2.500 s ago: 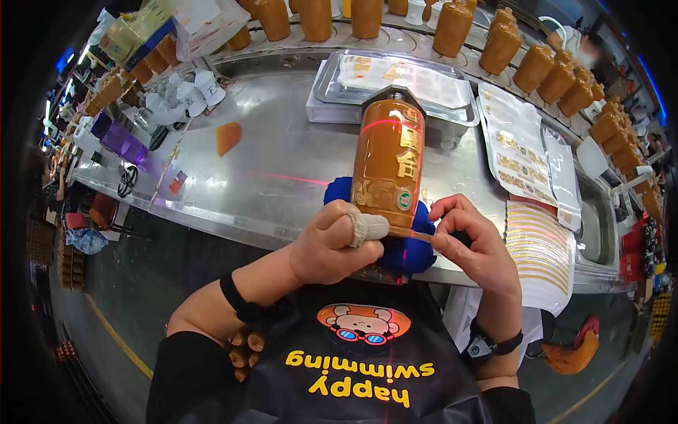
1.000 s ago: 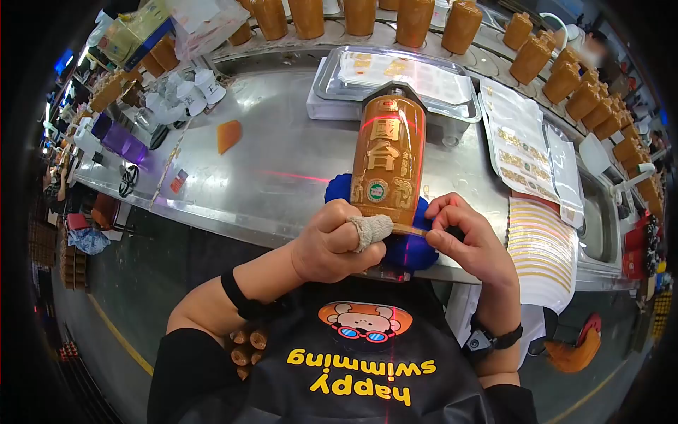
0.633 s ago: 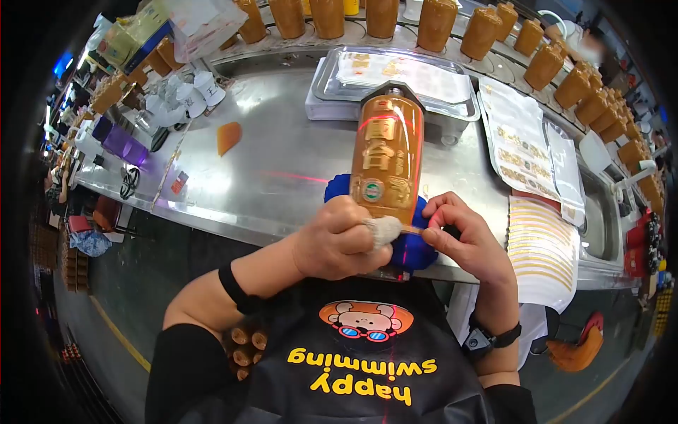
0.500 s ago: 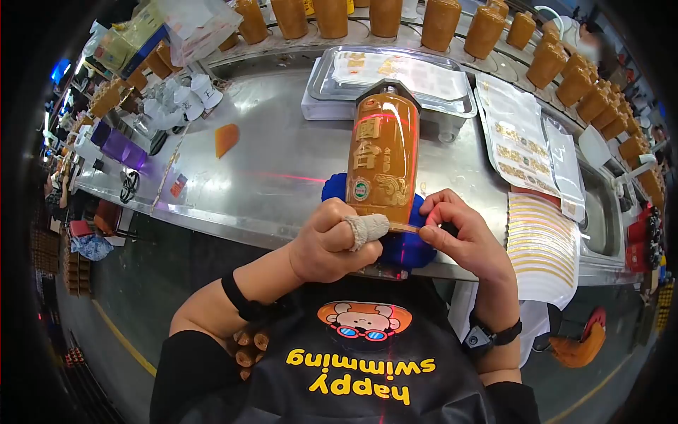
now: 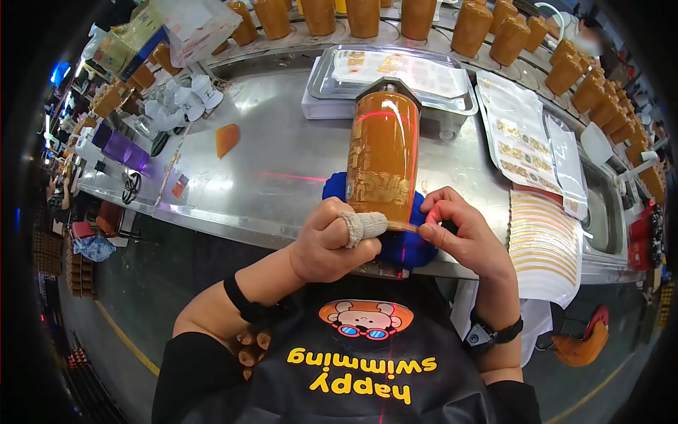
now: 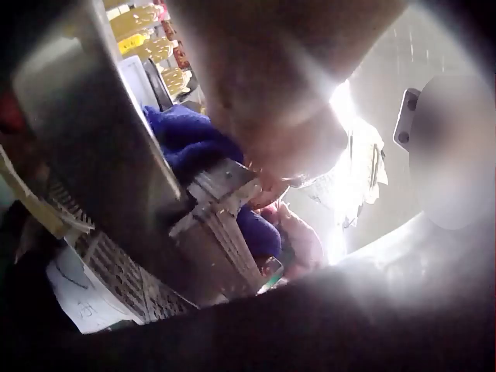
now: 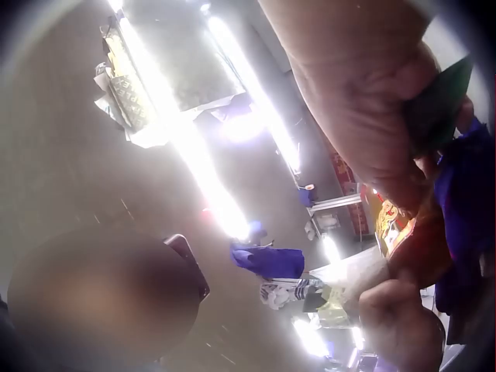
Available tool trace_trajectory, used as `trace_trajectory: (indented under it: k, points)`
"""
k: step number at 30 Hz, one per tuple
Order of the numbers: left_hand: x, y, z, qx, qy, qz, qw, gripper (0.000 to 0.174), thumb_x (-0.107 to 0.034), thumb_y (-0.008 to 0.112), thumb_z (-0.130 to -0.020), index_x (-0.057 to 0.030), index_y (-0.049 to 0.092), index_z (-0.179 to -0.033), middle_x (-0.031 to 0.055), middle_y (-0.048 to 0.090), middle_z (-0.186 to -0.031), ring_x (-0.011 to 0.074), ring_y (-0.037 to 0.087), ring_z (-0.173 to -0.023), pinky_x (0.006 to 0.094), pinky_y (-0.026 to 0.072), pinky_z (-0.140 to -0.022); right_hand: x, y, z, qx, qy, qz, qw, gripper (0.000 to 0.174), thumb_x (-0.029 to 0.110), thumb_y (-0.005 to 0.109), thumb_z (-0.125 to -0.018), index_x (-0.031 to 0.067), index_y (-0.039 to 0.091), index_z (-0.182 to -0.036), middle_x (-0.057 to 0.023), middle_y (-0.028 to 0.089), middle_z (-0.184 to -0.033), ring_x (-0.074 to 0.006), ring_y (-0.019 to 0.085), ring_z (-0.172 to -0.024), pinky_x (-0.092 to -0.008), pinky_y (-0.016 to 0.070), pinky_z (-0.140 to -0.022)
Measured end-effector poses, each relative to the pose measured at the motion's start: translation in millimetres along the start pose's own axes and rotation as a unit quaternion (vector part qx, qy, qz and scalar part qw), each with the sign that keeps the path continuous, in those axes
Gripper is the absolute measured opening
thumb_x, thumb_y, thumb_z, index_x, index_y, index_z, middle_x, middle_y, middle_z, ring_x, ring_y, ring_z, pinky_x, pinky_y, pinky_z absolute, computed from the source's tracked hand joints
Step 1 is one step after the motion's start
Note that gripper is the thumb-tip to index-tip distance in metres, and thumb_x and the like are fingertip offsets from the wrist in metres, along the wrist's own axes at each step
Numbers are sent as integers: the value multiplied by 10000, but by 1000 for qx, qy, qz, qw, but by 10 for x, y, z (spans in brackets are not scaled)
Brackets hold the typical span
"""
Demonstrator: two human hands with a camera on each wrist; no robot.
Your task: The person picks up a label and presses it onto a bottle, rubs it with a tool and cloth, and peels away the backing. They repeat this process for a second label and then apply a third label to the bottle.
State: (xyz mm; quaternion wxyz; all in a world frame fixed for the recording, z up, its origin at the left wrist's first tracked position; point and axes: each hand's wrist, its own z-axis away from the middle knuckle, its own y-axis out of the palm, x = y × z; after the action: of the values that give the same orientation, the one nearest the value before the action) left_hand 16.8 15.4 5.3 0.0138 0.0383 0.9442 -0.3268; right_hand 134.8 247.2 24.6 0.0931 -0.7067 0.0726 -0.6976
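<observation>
A glossy brown bottle [image 5: 385,148] with raised gold designs lies in front of me in the head view, base toward me, over a bundled blue cloth [image 5: 409,251]. My left hand [image 5: 325,244] grips the base end, its forefinger, wrapped in a pale knitted finger cover [image 5: 366,227], pressing on the lower edge. Between thumb and forefinger, my right hand [image 5: 470,237] pinches the end of a thin gold strip [image 5: 402,227] that runs along that edge. A dark green flat piece [image 7: 438,108] shows against the right hand in the right wrist view.
Behind the bottle's neck stands a metal tray [image 5: 459,106] with decal sheets. More gold decal sheets [image 5: 544,240] lie at the right beside a sink [image 5: 604,219]. An orange wedge [image 5: 227,140] and a purple bottle [image 5: 120,146] are leftward. Brown bottles [image 5: 364,18] line the rear conveyor.
The bottle has turned about its length: its gold characters moved from the right side across the top to the left edge. Both hands stay at the base. Bottles on the conveyor have shifted.
</observation>
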Motion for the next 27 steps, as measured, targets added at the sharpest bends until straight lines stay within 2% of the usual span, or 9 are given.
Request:
trace_trajectory:
  k: [6, 9, 15, 19, 22, 25, 27]
  points:
    - [82, -55, -284, 71, 115, -15, 991, 176, -181, 657, -638, -187, 650, -814, -43, 494, -912, 177, 491, -858, 312, 432, -695, 28, -2, -2, 0, 9, 20, 1000, 194, 164, 687, -904, 45, 560, -818, -26, 497, -1080, -91, 473, -908, -233, 423, -767]
    - [84, -72, -338, 92, 133, -13, 987, 174, -173, 672, -631, -194, 636, -799, -44, 487, -907, 171, 493, -855, 321, 432, -685, 15, 11, -6, -4, 9, 13, 1000, 190, 162, 684, -906, 47, 561, -818, -26, 494, -1083, -89, 471, -901, -228, 422, -758]
    - [13, 10, -35, -6, 18, -10, 1000, 184, -156, 720, -598, -205, 666, -768, -44, 472, -859, 169, 489, -847, 321, 421, -653, -14, 16, -23, -3, -15, 16, 1000, 199, 174, 665, -928, 38, 556, -832, -23, 478, -1085, -86, 469, -870, -224, 424, -728]
    - [73, -41, -136, 31, 72, -4, 997, 184, -171, 717, -580, -213, 674, -753, -40, 474, -864, 170, 488, -845, 317, 419, -664, -39, -2, -29, 1, -15, 21, 1000, 205, 186, 652, -940, 33, 553, -846, -29, 474, -1085, -88, 468, -851, -224, 423, -717]
    - [102, -93, -266, 73, 111, -6, 991, 181, -191, 696, -592, -221, 663, -767, -40, 460, -854, 164, 487, -846, 310, 416, -674, -25, 4, -26, 6, 3, -19, 1000, 212, 202, 672, -926, 42, 555, -850, -37, 476, -1095, -103, 472, -894, -233, 422, -760]
    - [93, -73, -351, 95, 140, -17, 985, 180, -210, 668, -613, -228, 654, -791, -41, 447, -835, 154, 484, -840, 299, 411, -676, 4, 9, -10, 15, -30, 28, 999, 226, 217, 696, -907, 49, 558, -844, -41, 475, -1106, -120, 468, -956, -246, 415, -817]
    - [75, -79, -410, 119, 163, -43, 978, 186, -224, 647, -632, -231, 650, -817, -40, 441, -824, 148, 483, -825, 291, 408, -672, 11, 9, -12, 16, -22, 32, 999, 227, 216, 705, -898, 53, 560, -837, -41, 473, -1112, -126, 461, -988, -253, 409, -841]
